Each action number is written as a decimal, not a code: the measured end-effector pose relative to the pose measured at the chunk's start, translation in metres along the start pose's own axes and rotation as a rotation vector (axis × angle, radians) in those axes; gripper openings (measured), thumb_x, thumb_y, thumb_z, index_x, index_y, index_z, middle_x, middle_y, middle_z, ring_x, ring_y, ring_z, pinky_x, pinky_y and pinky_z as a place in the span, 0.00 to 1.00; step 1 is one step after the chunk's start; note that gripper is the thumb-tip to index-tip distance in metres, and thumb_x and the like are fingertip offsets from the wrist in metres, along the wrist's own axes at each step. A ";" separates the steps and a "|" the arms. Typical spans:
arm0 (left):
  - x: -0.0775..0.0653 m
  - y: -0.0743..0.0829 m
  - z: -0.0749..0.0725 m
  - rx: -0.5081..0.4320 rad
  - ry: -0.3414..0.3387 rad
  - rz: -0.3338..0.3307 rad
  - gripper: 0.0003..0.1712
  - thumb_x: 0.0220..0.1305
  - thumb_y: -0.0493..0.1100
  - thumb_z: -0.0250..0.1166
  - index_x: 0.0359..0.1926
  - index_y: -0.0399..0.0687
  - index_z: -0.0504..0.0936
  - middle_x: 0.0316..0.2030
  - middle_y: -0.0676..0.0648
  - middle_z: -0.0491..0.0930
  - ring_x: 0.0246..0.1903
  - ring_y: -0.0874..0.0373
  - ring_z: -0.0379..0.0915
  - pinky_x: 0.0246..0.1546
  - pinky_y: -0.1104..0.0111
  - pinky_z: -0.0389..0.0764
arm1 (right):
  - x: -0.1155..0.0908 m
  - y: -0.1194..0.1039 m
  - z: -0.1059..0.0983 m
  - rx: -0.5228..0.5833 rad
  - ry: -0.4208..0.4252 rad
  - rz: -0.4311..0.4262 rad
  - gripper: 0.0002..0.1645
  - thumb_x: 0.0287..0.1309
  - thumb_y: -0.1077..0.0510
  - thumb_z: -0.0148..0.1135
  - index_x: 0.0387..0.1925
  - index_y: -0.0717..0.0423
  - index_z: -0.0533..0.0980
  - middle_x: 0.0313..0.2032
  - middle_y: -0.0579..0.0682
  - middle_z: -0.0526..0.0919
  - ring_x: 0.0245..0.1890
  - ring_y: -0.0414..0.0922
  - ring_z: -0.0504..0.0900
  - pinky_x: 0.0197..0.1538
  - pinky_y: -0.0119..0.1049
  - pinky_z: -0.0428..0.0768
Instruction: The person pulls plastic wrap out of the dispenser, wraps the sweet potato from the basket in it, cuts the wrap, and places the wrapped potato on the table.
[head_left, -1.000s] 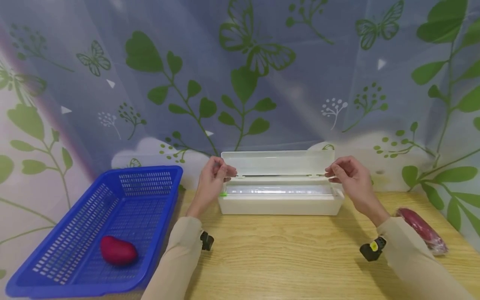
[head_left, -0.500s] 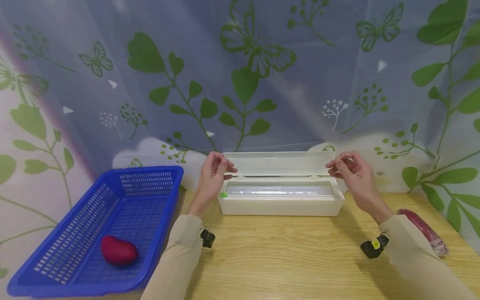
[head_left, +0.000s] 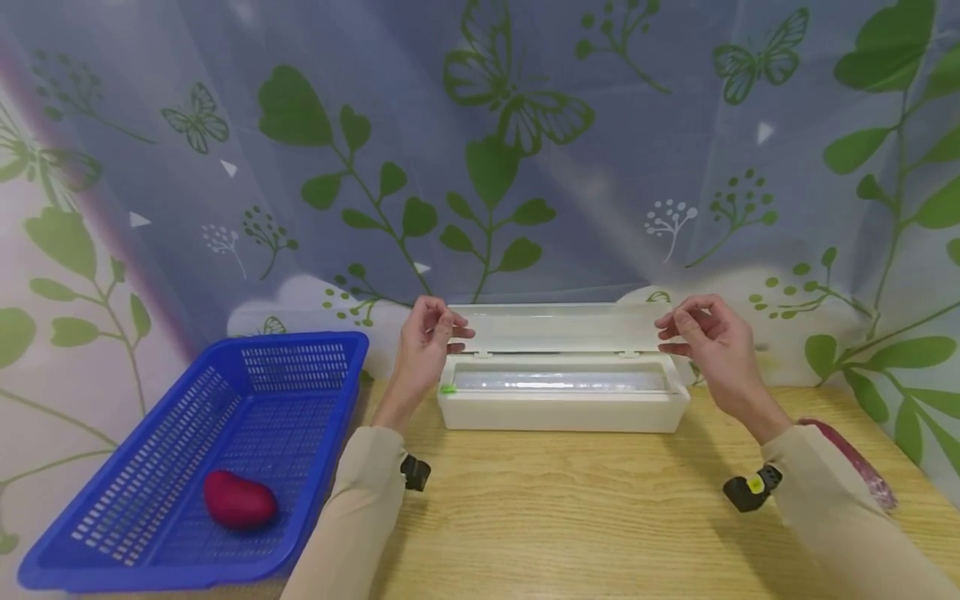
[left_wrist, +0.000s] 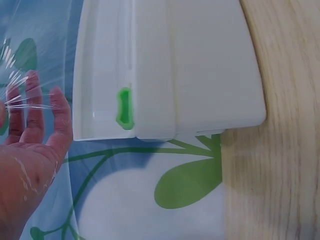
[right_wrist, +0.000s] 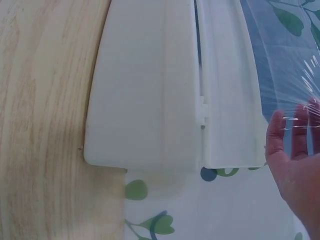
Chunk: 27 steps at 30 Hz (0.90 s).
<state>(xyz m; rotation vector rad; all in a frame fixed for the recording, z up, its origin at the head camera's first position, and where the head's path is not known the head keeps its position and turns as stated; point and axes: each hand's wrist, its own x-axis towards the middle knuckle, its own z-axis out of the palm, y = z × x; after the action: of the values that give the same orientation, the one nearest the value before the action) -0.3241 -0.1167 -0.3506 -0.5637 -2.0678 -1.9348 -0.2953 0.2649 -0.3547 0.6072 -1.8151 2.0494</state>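
A white cling film dispenser (head_left: 562,415) stands on the table with its lid (head_left: 562,323) raised and a shiny roll (head_left: 562,382) inside. At the lid's left end, my left hand (head_left: 422,354) pinches clear cling film (left_wrist: 17,75); my right hand (head_left: 718,354) pinches the film's other side at the right end. In both wrist views the sheet looks taut and creased near the fingertips, above the dispenser. A green slider (left_wrist: 125,108) sits at the dispenser's left end. The film is hard to see in the head view.
A blue plastic basket (head_left: 330,467) at the left holds a dark red, rounded item (head_left: 240,500). A long purplish item in clear wrap (head_left: 862,471) lies at the right, partly behind my right sleeve. A patterned curtain (head_left: 600,208) hangs behind the dispenser.
Both hands have risen a little, the right one also shifting slightly to the right. The dispenser has stayed in place, and the right sleeve now covers more of the wrapped item.
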 end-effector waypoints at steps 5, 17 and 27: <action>0.001 0.004 -0.001 0.015 0.009 0.012 0.09 0.80 0.44 0.48 0.47 0.42 0.65 0.48 0.34 0.80 0.46 0.48 0.86 0.53 0.45 0.85 | 0.002 -0.004 0.001 0.006 0.003 -0.012 0.04 0.73 0.63 0.56 0.45 0.59 0.73 0.38 0.45 0.89 0.38 0.40 0.88 0.43 0.31 0.88; 0.006 0.017 0.000 0.020 0.027 0.048 0.07 0.79 0.43 0.49 0.45 0.44 0.66 0.46 0.31 0.80 0.41 0.59 0.86 0.50 0.50 0.86 | 0.009 -0.017 0.002 0.024 -0.005 -0.044 0.06 0.73 0.62 0.56 0.46 0.61 0.72 0.39 0.47 0.89 0.40 0.41 0.89 0.44 0.32 0.88; 0.005 0.024 0.000 0.009 0.037 0.055 0.04 0.80 0.43 0.48 0.44 0.48 0.67 0.43 0.38 0.83 0.40 0.58 0.87 0.50 0.48 0.86 | 0.009 -0.023 0.005 0.043 0.006 -0.032 0.06 0.73 0.61 0.56 0.47 0.59 0.72 0.39 0.47 0.89 0.38 0.41 0.89 0.43 0.32 0.88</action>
<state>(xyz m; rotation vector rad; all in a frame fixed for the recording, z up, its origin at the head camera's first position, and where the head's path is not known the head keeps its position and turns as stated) -0.3180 -0.1151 -0.3264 -0.5729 -2.0161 -1.8897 -0.2905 0.2629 -0.3300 0.6374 -1.7509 2.0716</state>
